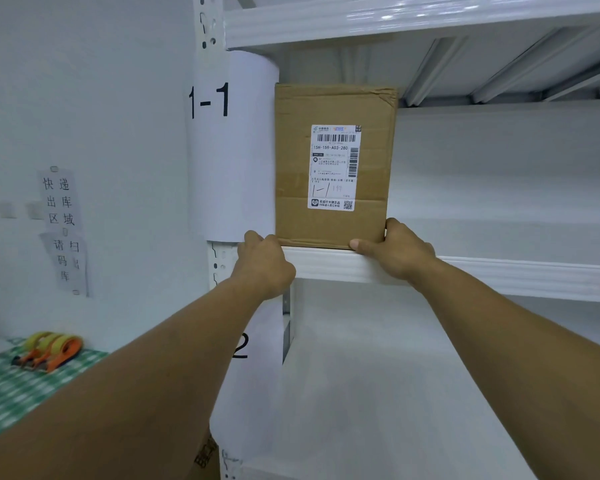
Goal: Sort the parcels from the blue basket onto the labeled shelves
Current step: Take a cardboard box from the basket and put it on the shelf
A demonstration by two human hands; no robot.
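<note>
Through the head camera I see two bare forearms reaching up and away from me toward a brown cardboard parcel (333, 105).

Nearest to me, well below and to the left of the parcel, two orange-handled tape dispensers (51, 351) lie on a green checked cloth (11, 396). Also below the parcel, a lower paper sheet (253, 375) on the shelving post shows a printed 2, partly covered by the left forearm.

The left hand (262, 261) is at the parcel's lower left corner. Its back faces me and its fingers curl round that corner, with the fingertips hidden. The right hand (394, 252) grips the parcel's lower right corner. Its thumb lies flat along the bottom edge of the front face, and its fingers wrap round the right side.

The parcel stands upright at the left end of a white shelf (499, 275), with its bottom edge at the front beam. A white shipping label (334, 167) with barcodes faces me on the parcel's front, with pen strokes in its lower part. The parcel's top right corner is crumpled.

Just left of the parcel, edge to edge with it, a curved white sheet (229, 147) printed 1-1 wraps the post. Further left of the parcel, paper notices (61, 202) with Chinese characters hang on the wall. Above the parcel, near its top edge, runs the upper shelf (395, 19).
</note>
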